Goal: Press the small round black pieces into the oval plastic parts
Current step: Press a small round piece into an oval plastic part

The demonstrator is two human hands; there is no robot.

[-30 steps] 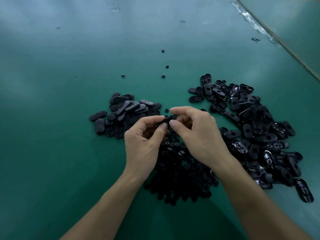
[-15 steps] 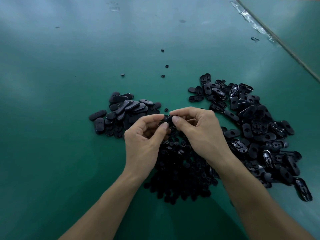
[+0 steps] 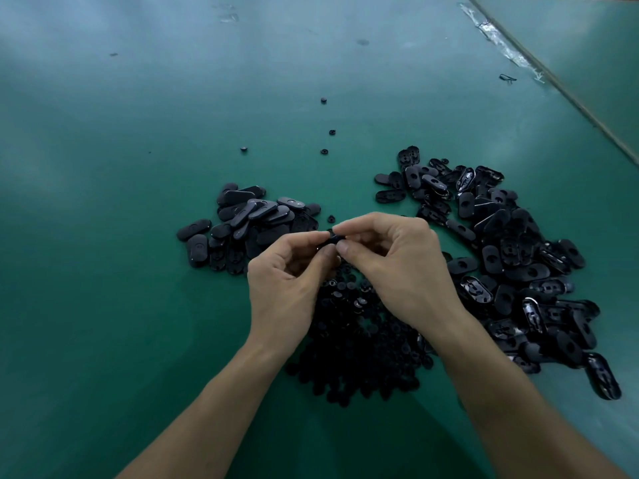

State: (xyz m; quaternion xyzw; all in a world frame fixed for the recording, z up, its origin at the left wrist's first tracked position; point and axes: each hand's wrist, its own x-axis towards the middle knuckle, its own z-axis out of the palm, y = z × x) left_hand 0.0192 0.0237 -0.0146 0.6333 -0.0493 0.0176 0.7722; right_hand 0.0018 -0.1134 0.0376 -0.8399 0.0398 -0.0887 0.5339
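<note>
Oval plastic part was pinched between both hands in the head view, above the far edge of the heap of small round black pieces on the tabletop. Its long axis ran roughly left to right, spanning the two grips. The left hand pinched one end between thumb and forefinger, and the right hand pinched the other. Whether a round piece was already seated could not be told.
</note>
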